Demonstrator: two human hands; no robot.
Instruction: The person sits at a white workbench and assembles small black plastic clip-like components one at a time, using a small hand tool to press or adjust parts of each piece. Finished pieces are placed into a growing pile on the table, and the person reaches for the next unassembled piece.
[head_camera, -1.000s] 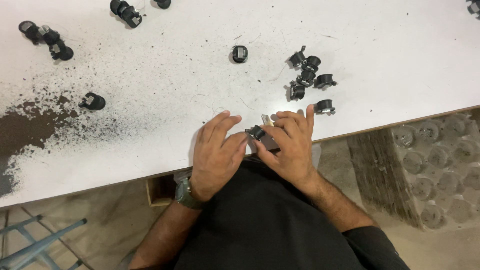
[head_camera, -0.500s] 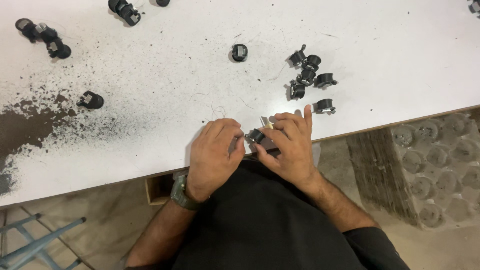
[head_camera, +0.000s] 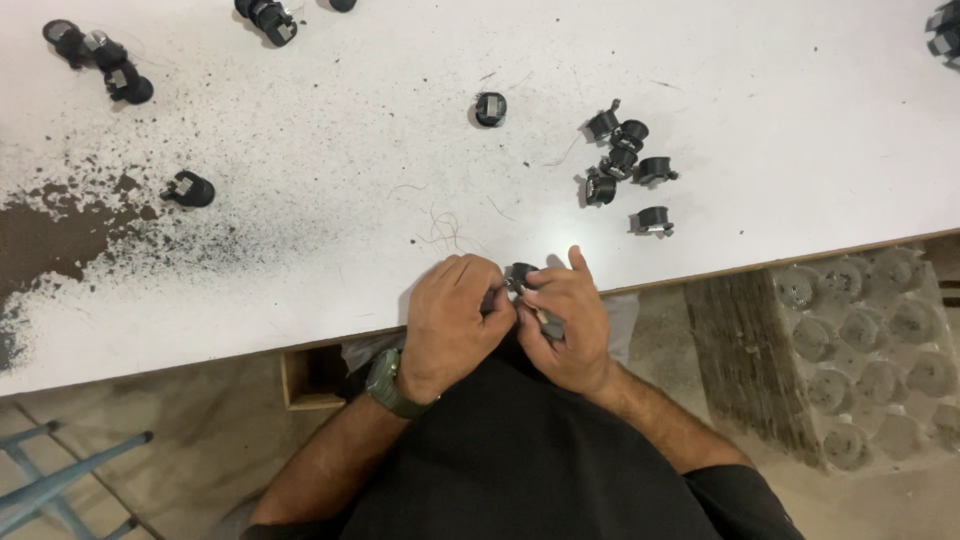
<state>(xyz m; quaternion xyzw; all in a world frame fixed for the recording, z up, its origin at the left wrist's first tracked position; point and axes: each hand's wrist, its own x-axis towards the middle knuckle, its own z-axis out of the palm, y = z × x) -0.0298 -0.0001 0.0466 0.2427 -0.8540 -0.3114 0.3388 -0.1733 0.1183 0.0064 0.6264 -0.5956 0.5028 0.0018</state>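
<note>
view from above of a person seated at a white counter (head_camera: 700, 60), both hands meeting at its near edge. the left hand (head_camera: 455, 320) and the right hand (head_camera: 565, 320) together hold a small black part (head_camera: 520, 275) with a bit of metal on it, right at the counter's edge and in front of the person's dark shirt. the left hand's fingers (head_camera: 490, 300) are curled tight against the part; the right hand's fingers pinch it from the other side, with the thumb raised toward the counter. a second ago both hands lay flatter, fingers spread along the edge with the part between them; now they have drawn closer together and the left fingers have folded in, so the grip looks firmer and the work seems to have moved to close handling of this one piece. a dark green wristwatch (head_camera: 390, 385) sits on the left wrist. past the hands on the counter lies a tangle of thin reddish wire (head_camera: 445, 228). farther out from the hands, to the right, is a cluster of similar black parts (head_camera: 622, 165), unchanged. to the far left of the hands the counter carries a brown stain with dark specks (head_camera: 60, 240).
</note>
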